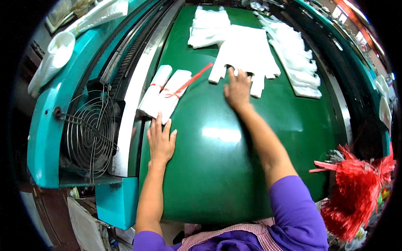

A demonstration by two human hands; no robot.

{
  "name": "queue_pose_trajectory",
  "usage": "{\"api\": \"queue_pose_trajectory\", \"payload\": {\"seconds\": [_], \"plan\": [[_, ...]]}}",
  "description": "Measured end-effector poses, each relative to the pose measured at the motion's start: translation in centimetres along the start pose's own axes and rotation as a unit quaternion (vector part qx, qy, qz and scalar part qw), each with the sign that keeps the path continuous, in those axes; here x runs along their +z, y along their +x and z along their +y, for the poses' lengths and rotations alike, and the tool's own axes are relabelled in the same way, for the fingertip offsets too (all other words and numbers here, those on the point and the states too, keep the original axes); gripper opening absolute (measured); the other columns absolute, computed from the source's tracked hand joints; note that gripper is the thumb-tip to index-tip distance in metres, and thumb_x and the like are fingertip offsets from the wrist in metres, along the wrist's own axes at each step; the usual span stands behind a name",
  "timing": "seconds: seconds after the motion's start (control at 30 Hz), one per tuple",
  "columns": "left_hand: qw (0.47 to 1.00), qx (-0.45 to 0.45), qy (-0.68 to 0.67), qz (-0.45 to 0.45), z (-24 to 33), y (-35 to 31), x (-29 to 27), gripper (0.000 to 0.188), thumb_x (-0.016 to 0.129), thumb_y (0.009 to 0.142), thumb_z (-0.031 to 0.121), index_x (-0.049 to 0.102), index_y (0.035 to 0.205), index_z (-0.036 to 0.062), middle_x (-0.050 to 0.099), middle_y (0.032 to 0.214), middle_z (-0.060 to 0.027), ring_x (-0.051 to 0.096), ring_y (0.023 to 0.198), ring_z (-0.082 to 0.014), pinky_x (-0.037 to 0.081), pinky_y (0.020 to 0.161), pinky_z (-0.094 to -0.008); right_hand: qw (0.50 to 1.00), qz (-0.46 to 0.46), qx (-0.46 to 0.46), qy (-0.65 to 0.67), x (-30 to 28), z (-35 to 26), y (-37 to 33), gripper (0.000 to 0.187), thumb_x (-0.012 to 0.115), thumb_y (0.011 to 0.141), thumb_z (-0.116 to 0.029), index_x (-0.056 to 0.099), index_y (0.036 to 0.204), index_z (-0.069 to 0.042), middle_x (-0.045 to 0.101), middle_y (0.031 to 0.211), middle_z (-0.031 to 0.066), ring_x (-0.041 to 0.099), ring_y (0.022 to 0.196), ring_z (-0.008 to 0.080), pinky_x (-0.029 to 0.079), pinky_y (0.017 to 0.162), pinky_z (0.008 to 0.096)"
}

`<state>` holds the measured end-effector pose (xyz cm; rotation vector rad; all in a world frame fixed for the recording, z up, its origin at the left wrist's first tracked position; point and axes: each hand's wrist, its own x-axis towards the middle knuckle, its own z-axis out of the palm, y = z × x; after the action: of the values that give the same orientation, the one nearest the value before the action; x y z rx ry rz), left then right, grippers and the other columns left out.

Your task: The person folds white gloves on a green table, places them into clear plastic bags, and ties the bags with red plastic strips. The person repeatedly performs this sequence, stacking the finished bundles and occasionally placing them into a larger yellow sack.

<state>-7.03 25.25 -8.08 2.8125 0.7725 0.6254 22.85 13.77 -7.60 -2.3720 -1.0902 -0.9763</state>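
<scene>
Two rolled bundles of white plastic bags [174, 88] lie side by side at the left of a green belt [209, 167], tied with thin red strips. My left hand [161, 142] rests flat with its fingers stretched, the tips against the near end of the bundles. A flat stack of white vest-shaped plastic bags [245, 48] lies further off, its handles toward me. My right hand [238, 90] reaches to the near edge of that stack, fingers extended between the handles. Its fingertips partly cover the edge. Neither hand grips anything.
Behind lies another folded white bag pile [209, 25]; a long overlapping row of white bags [295, 58] runs along the right. A bunch of red plastic strips [356, 188] hangs at the right. Wire fan guard [92, 134] and teal machine frame [44, 146] flank the belt's left.
</scene>
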Motion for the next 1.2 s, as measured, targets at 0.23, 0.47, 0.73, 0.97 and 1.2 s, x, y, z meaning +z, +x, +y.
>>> {"api": "queue_pose_trajectory", "payload": {"seconds": [0.23,0.47,0.73,0.97,1.2], "plan": [[1.000,0.010,-0.005,0.010,0.4,0.3,0.0,0.041,0.057,0.088,0.022,0.054,0.127,0.0077,0.027,0.150,-0.0126,0.033,0.130,-0.0380,0.026,0.105,-0.0497,0.992,-0.125,-0.023,-0.001,1.2,5.3,0.9,0.018,0.058,0.083,-0.022,0.060,0.088,-0.004,0.057,0.090,0.0106,0.054,0.091,0.0282,0.045,0.077,0.0404],[0.993,0.106,0.014,0.053,2.6,-1.4,-2.2,0.045,0.059,0.087,0.031,0.053,0.130,0.0194,0.027,0.150,-0.0121,0.023,0.136,-0.0408,0.023,0.106,-0.0567,0.929,-0.310,-0.145,0.139,-18.4,0.2,-10.0,0.024,0.060,0.085,-0.027,0.061,0.081,-0.003,0.058,0.085,0.0117,0.057,0.086,0.0277,0.050,0.070,0.0396],[0.882,0.331,-0.126,-0.310,11.9,-16.9,-9.1,0.076,0.066,0.077,0.049,0.041,0.138,0.0122,0.032,0.148,-0.0104,0.026,0.139,-0.0298,0.020,0.110,-0.0538,0.890,-0.349,-0.218,0.198,-21.7,-1.8,-18.0,0.066,0.046,0.093,-0.046,0.036,0.139,0.001,0.030,0.147,0.0214,0.023,0.139,0.0349,0.021,0.112,0.0452],[0.903,0.324,-0.113,-0.259,10.5,-19.7,-9.8,0.074,0.069,0.068,0.007,0.042,0.137,0.0127,0.035,0.147,-0.0089,0.032,0.137,-0.0272,0.024,0.110,-0.0497,0.886,-0.348,-0.137,0.273,-23.6,1.6,-16.9,0.074,0.056,0.086,-0.047,0.033,0.140,0.000,0.026,0.149,0.0199,0.021,0.140,0.0359,0.018,0.113,0.0497],[0.875,0.356,-0.260,-0.198,10.8,-16.4,-8.4,0.026,0.063,0.076,0.002,0.063,0.101,0.0084,0.065,0.111,-0.0051,0.057,0.115,-0.0265,0.034,0.105,-0.0484,0.846,-0.440,-0.202,0.222,-35.5,6.0,-26.1,0.072,0.074,0.072,-0.032,0.044,0.135,-0.014,0.030,0.149,0.0139,0.024,0.139,0.0346,0.019,0.111,0.0541]]}}
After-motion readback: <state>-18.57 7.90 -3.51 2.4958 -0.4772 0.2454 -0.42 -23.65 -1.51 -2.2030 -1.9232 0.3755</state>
